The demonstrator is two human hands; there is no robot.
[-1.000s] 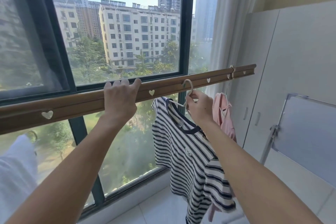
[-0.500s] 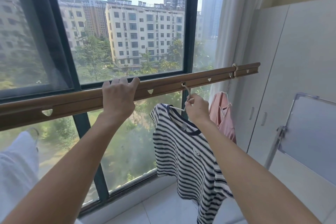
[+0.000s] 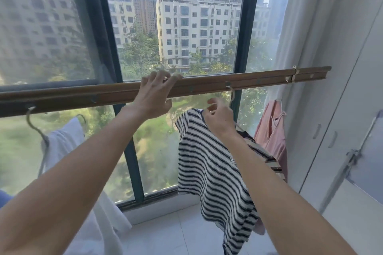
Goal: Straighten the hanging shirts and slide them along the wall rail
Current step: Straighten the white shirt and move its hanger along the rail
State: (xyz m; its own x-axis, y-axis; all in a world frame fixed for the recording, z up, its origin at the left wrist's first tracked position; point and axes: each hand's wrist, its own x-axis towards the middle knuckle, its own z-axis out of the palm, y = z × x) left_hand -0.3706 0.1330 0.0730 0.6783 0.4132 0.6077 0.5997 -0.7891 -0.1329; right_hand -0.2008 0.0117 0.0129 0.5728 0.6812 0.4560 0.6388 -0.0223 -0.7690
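Since the earlier frame, the left hand (image 3: 154, 97) has loosened on the rail (image 3: 207, 87): its fingers (image 3: 165, 77) are now spread and lifted, only the tips reaching the rail's top edge, where before they curled over it. View has shifted leftward, bringing a white garment (image 3: 68, 141) and its dark hanger hook (image 3: 34, 124) into sight at lower left.

Striped shirt (image 3: 209, 163) hangs below the rail, right of centre, on a pale hanger whose hook (image 3: 231, 95) sits on the rail's lower edge. Right hand (image 3: 219, 118) is at the shirt's collar just beneath that hook, fingers curled and pinching the hanger's neck; exact contact is partly hidden by the hand itself. The shirt drapes unevenly, its hem lower on the right.

Pink garment (image 3: 271, 136) hangs further right, near the rail's end, partly behind the striped shirt's sleeve. A pale clip (image 3: 293, 73) wraps the rail near that end.

Behind the rail stands a dark-framed window (image 3: 126, 130) showing apartment blocks and trees. A sheer curtain (image 3: 298, 27) hangs at right, beside white cabinet doors (image 3: 342, 109). Floor tiles (image 3: 165, 236) are pale.
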